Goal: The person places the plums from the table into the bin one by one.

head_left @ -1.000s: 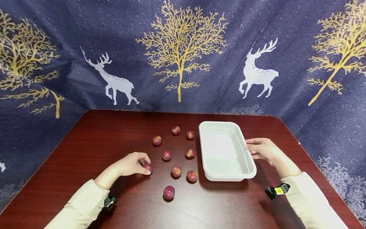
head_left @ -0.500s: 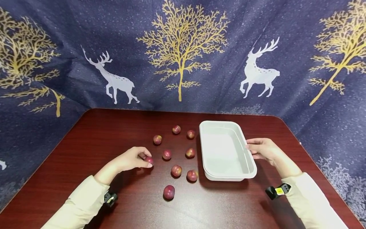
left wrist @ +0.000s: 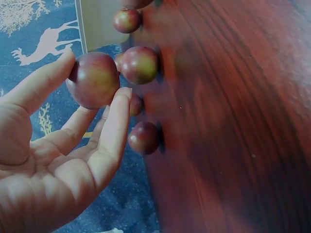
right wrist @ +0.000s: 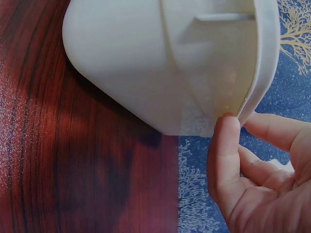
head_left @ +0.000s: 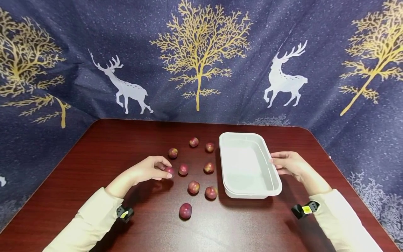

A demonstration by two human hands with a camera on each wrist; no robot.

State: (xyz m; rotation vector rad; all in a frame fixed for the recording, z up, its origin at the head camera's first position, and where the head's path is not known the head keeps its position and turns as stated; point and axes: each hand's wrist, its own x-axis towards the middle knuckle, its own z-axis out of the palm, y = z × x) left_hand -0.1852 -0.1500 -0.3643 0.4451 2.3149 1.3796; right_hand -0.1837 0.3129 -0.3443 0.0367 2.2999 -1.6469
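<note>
My left hand (head_left: 145, 171) pinches a reddish-purple plum (left wrist: 93, 81) between thumb and fingertips; in the head view it appears raised slightly over the table. Just right of it lies another plum (head_left: 183, 169), with a plum (head_left: 172, 153) farther back. On the right, my right hand (head_left: 290, 165) pinches the long-side rim of a white plastic tub (right wrist: 112, 53). In the right wrist view the thumb and a finger grip the rim from either side. Nothing lies inside the tub in the head view. The held plum's far side is hidden.
Several more plums lie between my left hand and the tub, among them a dark plum (head_left: 185, 211) nearest me and a plum (head_left: 211, 192) close to the tub's left side. The dark red wooden table (head_left: 126, 134) ends at a blue curtain (head_left: 176, 84) behind.
The left hand has moved right and away from me with the plum, lifting it off its earlier spot. My right hand and the tub have stayed in place.
</note>
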